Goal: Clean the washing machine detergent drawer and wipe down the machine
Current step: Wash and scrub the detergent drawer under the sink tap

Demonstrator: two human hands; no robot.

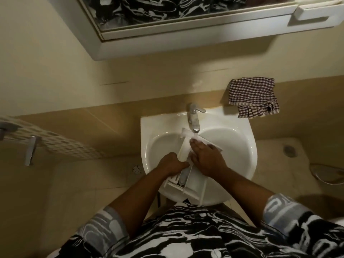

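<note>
The drawer [194, 183] lies across the sink [234, 123] between both hands, its far end under the tap [193, 118]. The left hand [172, 164] is curled round the drawer's left edge. The right hand [206, 157] lies flat on it, fingers stretched forward, seemingly pressing.

Left hand [172, 163] curled, right hand [205, 157] flat (fingers straight)

The middle of the sink [240, 127] bowl is taken up by the drawer [188, 185], laid from the near rim to beneath the tap [193, 118] spout. It is gripped by the left hand [172, 163] and pressed by the right hand [206, 157]. Open bowl is left on both sides, wider at the right. The ledge right of the tap is partly covered by a cloth [255, 97].
</note>
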